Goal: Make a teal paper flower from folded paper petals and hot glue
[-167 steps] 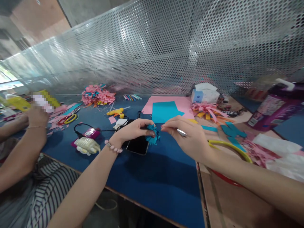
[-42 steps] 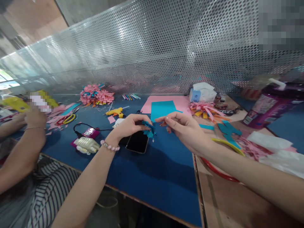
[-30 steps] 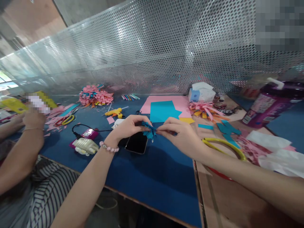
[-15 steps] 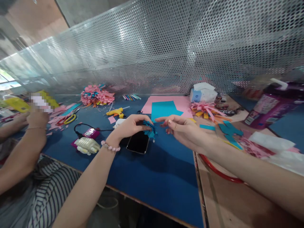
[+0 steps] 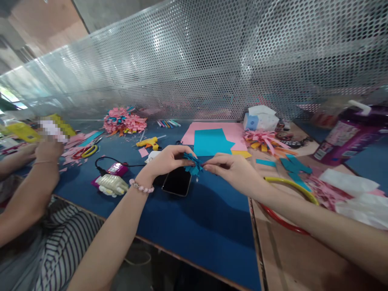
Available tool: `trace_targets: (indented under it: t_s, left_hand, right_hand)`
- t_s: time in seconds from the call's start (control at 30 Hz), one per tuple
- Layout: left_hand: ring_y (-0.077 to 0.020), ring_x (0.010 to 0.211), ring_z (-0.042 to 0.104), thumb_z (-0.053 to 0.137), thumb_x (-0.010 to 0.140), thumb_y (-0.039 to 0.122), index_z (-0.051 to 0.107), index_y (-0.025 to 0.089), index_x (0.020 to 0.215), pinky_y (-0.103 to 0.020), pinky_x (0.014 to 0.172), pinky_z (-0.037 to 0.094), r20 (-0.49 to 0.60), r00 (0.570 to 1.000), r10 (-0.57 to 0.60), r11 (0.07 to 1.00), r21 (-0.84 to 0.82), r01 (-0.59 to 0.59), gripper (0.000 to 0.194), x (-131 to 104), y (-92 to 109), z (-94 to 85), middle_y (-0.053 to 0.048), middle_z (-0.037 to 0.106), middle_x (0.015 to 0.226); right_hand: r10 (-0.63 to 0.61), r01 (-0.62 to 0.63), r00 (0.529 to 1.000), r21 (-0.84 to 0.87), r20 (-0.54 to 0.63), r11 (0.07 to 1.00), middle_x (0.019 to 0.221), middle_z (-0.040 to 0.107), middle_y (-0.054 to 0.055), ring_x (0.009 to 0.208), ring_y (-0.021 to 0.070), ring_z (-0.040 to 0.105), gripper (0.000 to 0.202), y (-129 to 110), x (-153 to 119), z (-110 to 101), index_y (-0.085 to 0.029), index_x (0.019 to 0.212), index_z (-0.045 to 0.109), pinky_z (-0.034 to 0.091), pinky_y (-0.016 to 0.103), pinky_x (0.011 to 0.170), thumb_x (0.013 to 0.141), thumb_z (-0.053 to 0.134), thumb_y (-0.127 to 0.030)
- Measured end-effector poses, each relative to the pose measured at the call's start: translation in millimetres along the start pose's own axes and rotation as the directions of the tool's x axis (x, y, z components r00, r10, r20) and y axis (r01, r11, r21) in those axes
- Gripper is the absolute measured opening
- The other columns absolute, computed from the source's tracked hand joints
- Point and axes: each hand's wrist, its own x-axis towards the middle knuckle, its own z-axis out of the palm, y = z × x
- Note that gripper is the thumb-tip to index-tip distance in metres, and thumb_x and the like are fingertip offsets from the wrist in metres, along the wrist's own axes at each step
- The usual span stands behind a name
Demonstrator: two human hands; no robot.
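Note:
Between the fingers of my left hand (image 5: 171, 159) is a blue paper flower (image 5: 193, 165) with fringed, curled edges. My right hand (image 5: 232, 167) meets it from the right, thumb and fingertips pinched at the flower's edge. Below the flower lies a dark phone (image 5: 178, 182), partly covered by my left hand. Behind my hands, a blue paper sheet (image 5: 210, 141) rests on a larger pink sheet (image 5: 188, 132).
A yellow glue gun (image 5: 148, 142), white-and-purple charger (image 5: 112, 184), scissors (image 5: 89, 151) and pink paper cluster (image 5: 124, 122) stand left. Right are a tissue box (image 5: 260, 120), purple bottle (image 5: 342, 139), paper scraps (image 5: 295, 165) and a red-yellow ring (image 5: 291, 184). A co-worker's arm (image 5: 45, 173) is far left.
My right hand has closed from loosely spread fingers to a pinch and moved to the flower's edge. My left hand keeps its hold on the flower, almost unmoved.

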Motion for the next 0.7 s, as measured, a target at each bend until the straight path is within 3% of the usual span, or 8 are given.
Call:
trace_targets:
  t_s: [0.1,0.23,0.33,0.43,0.53,0.63,0.7]
  left_hand:
    - [-0.0146,0.082,0.062,0.07,0.079,0.03,0.066,0.014,0.09,-0.028,0.078,0.051,-0.03,0.999,-0.034,0.999,0.0,0.034,0.02,0.8,-1.4,0.0,-0.006,0.067,0.089]
    - [-0.0145,0.082,0.062,0.07,0.079,0.035,0.066,0.015,0.092,-0.028,0.078,0.049,-0.161,0.983,-0.088,0.996,0.013,0.092,0.024,4.1,-10.1,0.4,-0.005,0.068,0.09]
    - [-0.0133,0.072,0.06,0.067,0.08,0.041,0.066,0.015,0.091,-0.026,0.065,0.046,-0.213,0.962,-0.172,0.981,0.049,0.186,0.028,7.2,-18.7,4.8,-0.005,0.067,0.086]
    - [-0.0121,0.064,0.056,0.064,0.081,0.045,0.066,0.015,0.091,-0.023,0.056,0.043,-0.114,0.96,-0.255,0.964,0.047,0.262,0.032,9.5,-21.8,16.4,-0.004,0.066,0.082]
    - [-0.0118,0.064,0.056,0.066,0.078,0.047,0.066,0.017,0.106,-0.023,0.056,0.044,0.015,0.962,-0.273,0.96,0.066,0.272,0.041,10.3,-17.1,33.4,-0.004,0.065,0.089]
    - [-0.0108,0.057,0.054,0.064,0.078,0.054,0.063,0.02,0.117,-0.023,0.052,0.043,0.163,0.94,-0.3,0.953,0.095,0.288,0.052,9.4,-9.5,49.2,-0.005,0.065,0.089]
    - [-0.0118,0.056,0.055,0.055,0.084,0.058,0.058,0.021,0.125,-0.024,0.053,0.044,0.19,0.935,-0.298,0.954,0.092,0.286,0.056,8.5,-6.2,56.8,-0.004,0.066,0.085]
  right_hand:
    - [0.075,-0.075,0.997,0.037,-0.014,0.997,0.071,0.065,0.0,0.065,0.0119,0.056,0.021,2.9,2.4,-3.0,-0.019,0.077,0.073,0.042,0.026,0.059,0.083,0.064,-0.038]
    - [0.199,-0.191,0.979,0.153,-0.041,0.97,0.067,0.066,0.001,0.056,0.0097,0.054,0.019,7.5,7.8,-16.7,-0.016,0.079,0.071,0.042,0.024,0.051,0.079,0.069,-0.035]
    - [0.254,-0.24,0.966,0.209,-0.045,0.948,0.069,0.069,0.003,0.058,0.0112,0.06,0.017,16.0,8.1,-30.5,-0.015,0.079,0.072,0.05,0.025,0.056,0.074,0.075,-0.031]
    - [0.356,-0.346,0.934,0.349,0.037,0.871,0.08,0.074,0.007,0.072,0.0163,0.069,0.021,30.6,-0.1,-41.0,-0.015,0.084,0.074,0.058,0.029,0.07,0.069,0.079,-0.029]
    - [0.439,-0.435,0.891,0.49,0.113,0.756,0.095,0.075,0.01,0.087,0.0206,0.071,0.027,43.1,-14.7,-45.2,-0.015,0.09,0.075,0.059,0.033,0.085,0.068,0.081,-0.029]
    - [0.455,-0.482,0.867,0.577,0.204,0.66,0.106,0.072,0.012,0.097,0.0231,0.07,0.031,42.2,-27.4,-44.0,-0.014,0.099,0.074,0.056,0.036,0.094,0.072,0.079,-0.028]
    - [0.449,-0.497,0.859,0.615,0.248,0.612,0.109,0.071,0.012,0.1,0.0229,0.069,0.029,33.9,-31.2,-41.4,-0.014,0.103,0.073,0.054,0.037,0.098,0.077,0.075,-0.027]
